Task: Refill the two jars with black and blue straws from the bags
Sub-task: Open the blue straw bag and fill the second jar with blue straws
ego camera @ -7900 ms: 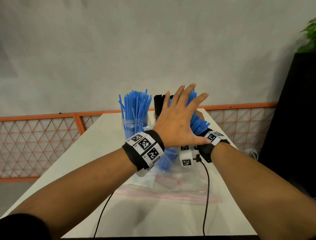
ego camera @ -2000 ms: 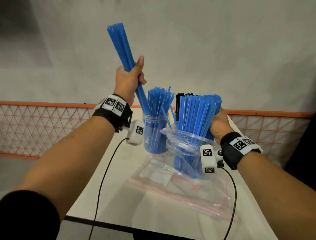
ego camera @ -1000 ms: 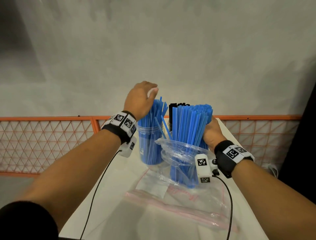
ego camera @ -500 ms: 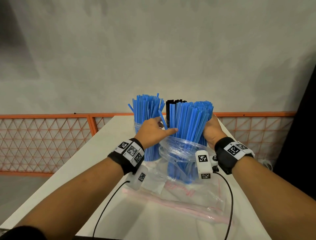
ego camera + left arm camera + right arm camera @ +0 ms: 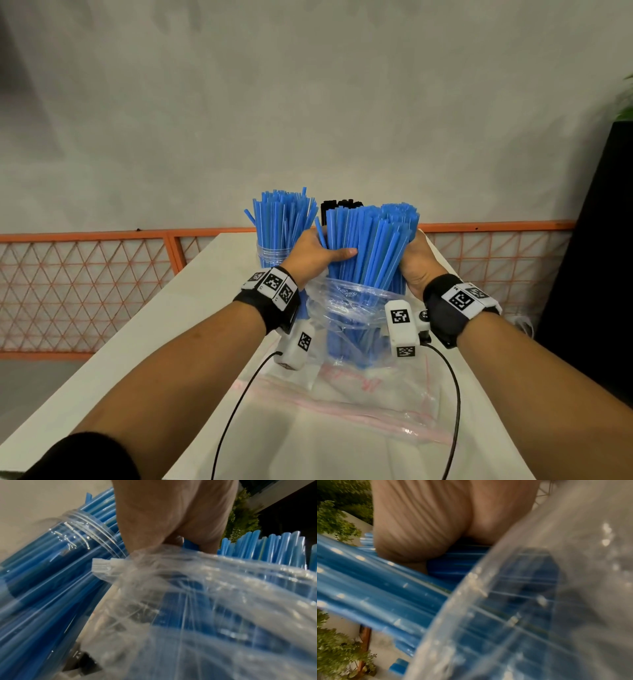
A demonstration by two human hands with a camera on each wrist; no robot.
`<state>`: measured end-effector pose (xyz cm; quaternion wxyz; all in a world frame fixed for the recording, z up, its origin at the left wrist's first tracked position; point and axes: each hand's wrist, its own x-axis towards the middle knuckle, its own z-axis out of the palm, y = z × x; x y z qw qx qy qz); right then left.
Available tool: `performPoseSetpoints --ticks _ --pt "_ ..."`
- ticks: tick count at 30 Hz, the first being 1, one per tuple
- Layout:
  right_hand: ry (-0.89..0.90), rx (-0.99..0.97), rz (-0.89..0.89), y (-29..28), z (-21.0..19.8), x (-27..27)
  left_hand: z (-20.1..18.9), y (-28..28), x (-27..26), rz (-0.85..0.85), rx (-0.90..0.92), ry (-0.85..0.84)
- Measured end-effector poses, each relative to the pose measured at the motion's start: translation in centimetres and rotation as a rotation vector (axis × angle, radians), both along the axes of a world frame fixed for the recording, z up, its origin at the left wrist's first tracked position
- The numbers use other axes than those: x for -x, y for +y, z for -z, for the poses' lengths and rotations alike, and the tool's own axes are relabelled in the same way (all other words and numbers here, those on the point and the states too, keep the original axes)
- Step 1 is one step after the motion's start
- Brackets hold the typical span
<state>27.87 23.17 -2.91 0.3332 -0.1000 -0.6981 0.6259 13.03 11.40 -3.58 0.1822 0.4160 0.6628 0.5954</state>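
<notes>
So the left hand (image 5: 317,255) was wrapped around the left side of the blue straw bundle (image 5: 370,250), thumb across the front, and the right hand (image 5: 416,263) gripped the right side. The straws stood upright, long axis vertical, with their bottoms down in the clear bag (image 5: 346,308) mid-bench. The blue jar (image 5: 274,255) sat just left of the left hand, toward the far edge, so I'd guess that hand does the carrying. Black straws (image 5: 337,205) peeked out behind.

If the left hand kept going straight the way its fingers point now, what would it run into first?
The left hand already grips the bundle of blue straws standing in the bag, thumb across its front. Going on rightward, it would likely press that bundle towards the right hand on its far side.
</notes>
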Motion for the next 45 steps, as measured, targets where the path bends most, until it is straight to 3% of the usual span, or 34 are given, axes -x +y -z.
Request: performPoseSetpoints --ticks 5,12,19,24,33,38,45 --pt "-0.006 -0.025 0.018 0.0 0.0 0.0 -0.5 -0.2 0.4 -0.038 0.013 0.074" --pt "-0.012 -0.052 0.082 0.1 0.0 0.1 -3.3 -1.3 0.6 0.066 -0.061 0.122" --pt "-0.040 -0.050 0.105 -0.1 0.0 0.2 -1.0 -1.5 -0.1 0.043 0.024 0.151" --pt "-0.051 -0.069 0.133 -0.1 0.0 0.4 -2.5 -1.6 -0.2 -0.004 -0.078 0.075" --pt "-0.069 -0.068 0.168 -0.6 -0.4 0.7 -9.1 -4.7 -0.7 -0.015 -0.395 0.038" --pt "-0.089 -0.045 0.191 -1.0 -0.6 0.7 -11.0 -5.9 -0.9 -0.056 -0.433 0.061" --pt "-0.090 -0.057 0.194 -1.2 -0.9 0.3 -10.2 -5.5 -2.1 -0.109 -0.433 0.068"
